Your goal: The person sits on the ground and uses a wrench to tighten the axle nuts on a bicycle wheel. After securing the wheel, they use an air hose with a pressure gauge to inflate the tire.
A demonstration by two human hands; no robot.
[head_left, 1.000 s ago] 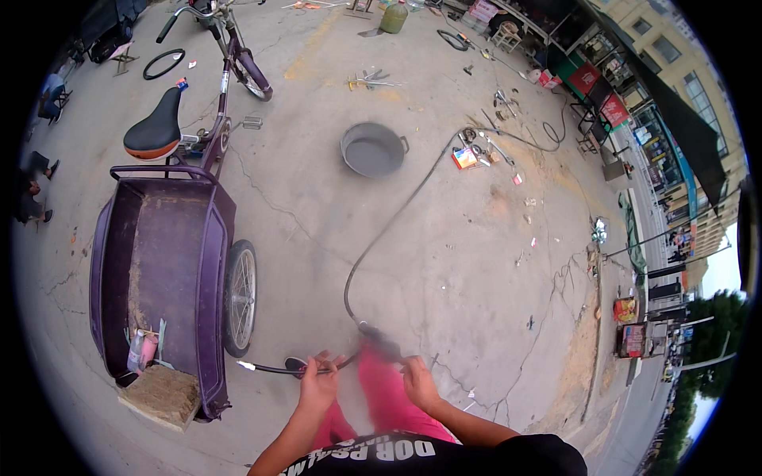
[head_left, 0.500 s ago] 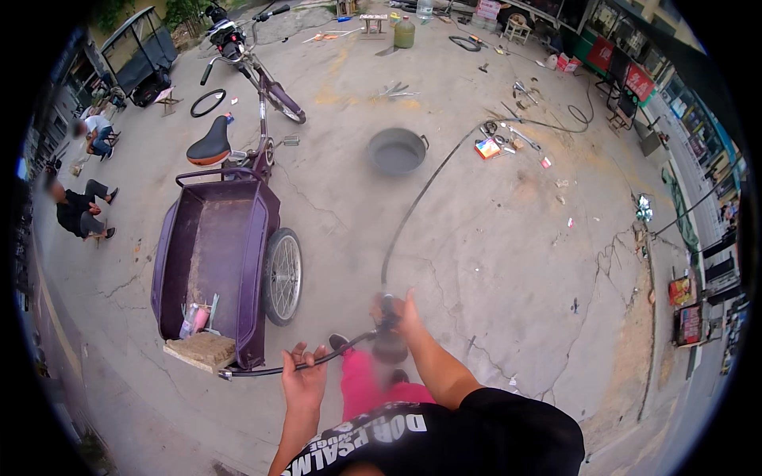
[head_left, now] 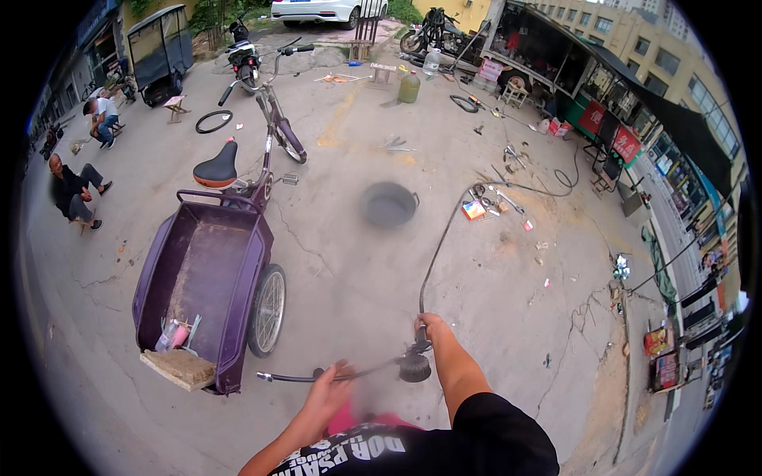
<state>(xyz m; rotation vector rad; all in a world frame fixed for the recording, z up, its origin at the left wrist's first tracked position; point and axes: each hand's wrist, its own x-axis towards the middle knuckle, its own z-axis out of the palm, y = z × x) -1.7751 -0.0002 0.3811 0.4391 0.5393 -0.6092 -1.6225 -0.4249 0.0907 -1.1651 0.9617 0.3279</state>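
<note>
My right hand [head_left: 429, 326] is closed around the handle of a tyre inflator gun [head_left: 418, 346], which has a round black gauge [head_left: 414, 368] below it. From the gun a short black hose [head_left: 371, 370] runs left to a metal tip [head_left: 264, 377]. My left hand [head_left: 327, 394] is on that short hose, its fingers bent loosely around it and partly blurred. A long black air line [head_left: 432, 270] leads away from the gun across the ground. To the left stands a purple cargo tricycle [head_left: 252, 293], its near rear wheel [head_left: 268, 310] beside the hose tip.
A grey basin [head_left: 390, 205] sits ahead on the concrete. Right of it lie tools [head_left: 508, 200] and a small box [head_left: 474, 209]. A stone slab [head_left: 179, 369] rests on the cargo bed's rear edge. Two people [head_left: 73, 190] sit at far left; a loose tyre [head_left: 213, 121] lies beyond the tricycle.
My right hand has moved right and forward with the inflator gun. The short hose's tip has come away from the cargo bed's corner to the right. The view has tilted up.
</note>
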